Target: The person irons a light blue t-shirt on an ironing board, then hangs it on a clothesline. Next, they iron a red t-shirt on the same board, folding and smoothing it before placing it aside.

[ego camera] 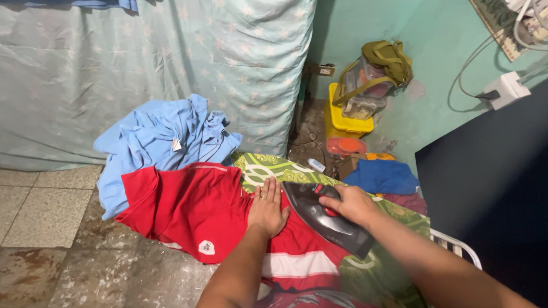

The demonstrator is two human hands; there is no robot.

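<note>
A red shirt (193,209) with a white stripe is spread over a board (267,167) covered in green patterned cloth. The left hand (267,207) is pressed flat on the shirt, fingers (266,189) pointing away. A dark iron (329,218) is gripped by the right hand (351,204) and set on the shirt just beside the left hand. A blue garment (159,138) is heaped beyond the shirt, touching it.

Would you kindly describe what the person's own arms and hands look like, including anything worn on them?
Both forearms are bare, with no sleeves, gloves or watch in view. The left hand wears a ring on one finger; its colour is hard to tell. The right hand shows no ring or other jewellery. No markings show on either arm.
</note>
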